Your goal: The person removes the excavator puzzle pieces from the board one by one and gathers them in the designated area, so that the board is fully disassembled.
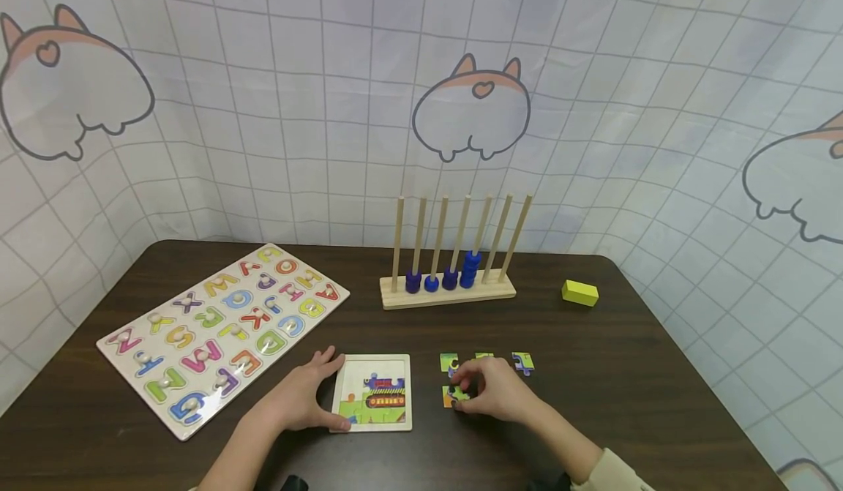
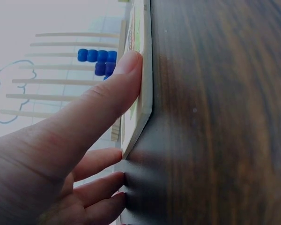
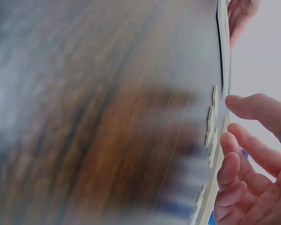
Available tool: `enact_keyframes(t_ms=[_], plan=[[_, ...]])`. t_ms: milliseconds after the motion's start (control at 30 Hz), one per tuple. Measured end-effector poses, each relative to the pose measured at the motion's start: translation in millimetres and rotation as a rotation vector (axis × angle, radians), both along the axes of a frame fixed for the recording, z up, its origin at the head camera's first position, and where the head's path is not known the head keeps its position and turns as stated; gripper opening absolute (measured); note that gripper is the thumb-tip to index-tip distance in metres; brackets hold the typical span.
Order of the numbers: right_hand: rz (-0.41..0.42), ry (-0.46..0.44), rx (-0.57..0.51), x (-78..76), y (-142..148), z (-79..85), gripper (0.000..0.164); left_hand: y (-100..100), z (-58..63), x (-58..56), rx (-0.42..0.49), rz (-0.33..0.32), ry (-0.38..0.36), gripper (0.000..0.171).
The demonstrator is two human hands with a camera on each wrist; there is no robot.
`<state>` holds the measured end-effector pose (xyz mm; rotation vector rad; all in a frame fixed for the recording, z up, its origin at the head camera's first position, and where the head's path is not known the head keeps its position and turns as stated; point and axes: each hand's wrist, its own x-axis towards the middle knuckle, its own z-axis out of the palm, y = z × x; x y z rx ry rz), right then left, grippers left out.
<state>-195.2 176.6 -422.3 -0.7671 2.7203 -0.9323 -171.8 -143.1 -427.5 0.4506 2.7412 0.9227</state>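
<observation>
A square jigsaw tray point(image 1: 405, 363) with a pale rim lies in front of me, partly filled with a picture of a tracked vehicle on green. My left hand point(image 1: 299, 396) spans its left side; the thumb point(image 2: 100, 96) presses on the near corner and the other fingers rest by the left edge. Over several loose jigsaw pieces right of the tray is my right hand point(image 1: 497, 388). Its thumb and fingertips are bent above a green and orange piece point(image 1: 448, 397), with a gap between them in the right wrist view. Another piece point(image 1: 523, 362) lies to the right.
A letter puzzle board point(image 1: 191, 279) slants across the left of the dark table point(image 1: 560, 440). At the back stands a wooden peg rack point(image 1: 448, 299) with blue and purple beads. A yellow block point(image 1: 579, 293) sits at the back right, before a hanging white grid cloth point(image 1: 329, 110).
</observation>
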Motion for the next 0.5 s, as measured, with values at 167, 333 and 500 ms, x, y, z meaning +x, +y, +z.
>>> enact_keyframes(t_ms=[167,333,500], plan=[[0.011,0.006,-0.057,2.2,-6,1.3,0.021,0,0.1,-0.3,-0.002,-0.001,0.001,0.101],[0.015,-0.004,-0.101,2.6,-15,3.6,0.022,0,0.4,0.0,0.003,-0.003,-0.001,0.101],[0.007,-0.028,-0.139,2.4,-28,6.4,0.025,0,-0.9,-0.9,0.001,0.000,-0.008,0.102]])
